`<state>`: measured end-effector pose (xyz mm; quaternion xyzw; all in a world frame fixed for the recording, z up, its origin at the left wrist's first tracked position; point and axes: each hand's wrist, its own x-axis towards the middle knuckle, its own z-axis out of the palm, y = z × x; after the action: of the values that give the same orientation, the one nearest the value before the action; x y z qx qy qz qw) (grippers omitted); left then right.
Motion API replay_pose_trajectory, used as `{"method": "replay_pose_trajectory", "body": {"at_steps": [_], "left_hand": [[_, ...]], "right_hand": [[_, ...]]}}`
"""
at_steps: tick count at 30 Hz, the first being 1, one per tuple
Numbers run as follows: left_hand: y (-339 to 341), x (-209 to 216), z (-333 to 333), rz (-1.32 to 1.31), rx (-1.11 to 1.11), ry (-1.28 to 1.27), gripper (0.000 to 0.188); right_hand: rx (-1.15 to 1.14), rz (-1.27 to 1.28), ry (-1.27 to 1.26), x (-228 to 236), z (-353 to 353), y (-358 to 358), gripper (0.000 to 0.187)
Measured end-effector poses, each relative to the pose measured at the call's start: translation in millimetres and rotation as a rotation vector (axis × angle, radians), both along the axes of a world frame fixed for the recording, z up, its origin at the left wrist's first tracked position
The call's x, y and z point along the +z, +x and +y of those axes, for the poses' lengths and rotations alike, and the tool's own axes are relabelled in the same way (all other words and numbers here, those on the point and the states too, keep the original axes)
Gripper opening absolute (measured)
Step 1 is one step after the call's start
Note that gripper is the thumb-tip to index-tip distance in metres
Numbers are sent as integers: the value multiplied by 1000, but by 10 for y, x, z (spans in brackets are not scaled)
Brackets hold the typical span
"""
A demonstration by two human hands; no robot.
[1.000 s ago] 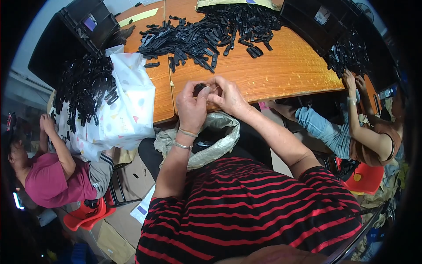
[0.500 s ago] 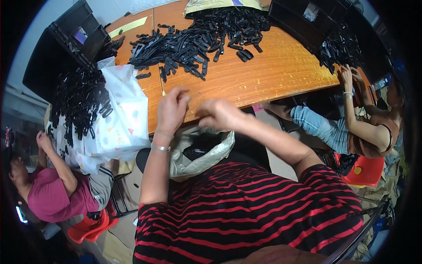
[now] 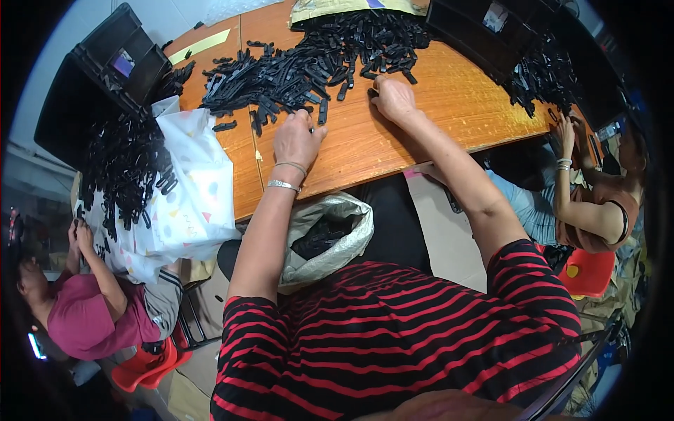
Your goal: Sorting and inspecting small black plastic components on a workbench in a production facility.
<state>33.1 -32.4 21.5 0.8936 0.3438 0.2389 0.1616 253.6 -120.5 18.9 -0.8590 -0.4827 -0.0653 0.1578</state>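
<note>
Good, even brightness across the wooden tabletop [image 3: 449, 105], glowing warm orange, while the wall [image 3: 168, 21] behind reads cool and bluish. The white plastic sheet [image 3: 200, 175] is nearly washed out! Pale glints pick out the small black plastic parts [image 3: 274, 81], but deep in the heap they melt together. Shadow fills the woven sack [image 3: 361, 235] and pools beneath the table. Both hands, left [image 3: 295, 140] and right [image 3: 394, 98], look reasonably crisp. Out at the rim, edges bow, detail smears, black swallows the corners, and a lit screen [image 3: 36, 345] flares white-blue.
</note>
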Motion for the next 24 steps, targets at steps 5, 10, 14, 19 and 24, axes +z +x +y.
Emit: {"method": "replay_pose_trajectory", "body": {"at_steps": [5, 10, 14, 19, 24], "left_hand": [[-134, -65, 17, -39, 34, -67, 29], [-257, -96, -104, -609, -120, -925, 28], [-373, 56, -244, -768, -142, -1283, 28], [-448, 145, -319, -790, -199, -1261, 22], [-569, 173, -332, -656, -462, -1336, 26]], "right_hand": [[95, 246, -21, 88, -161, -187, 20], [256, 806, 265, 66, -289, -692, 26], [336, 918, 342, 216, -378, -1056, 20], [410, 670, 434, 318, -397, -1173, 20], [624, 598, 405, 549, -394, -1229, 18]]}}
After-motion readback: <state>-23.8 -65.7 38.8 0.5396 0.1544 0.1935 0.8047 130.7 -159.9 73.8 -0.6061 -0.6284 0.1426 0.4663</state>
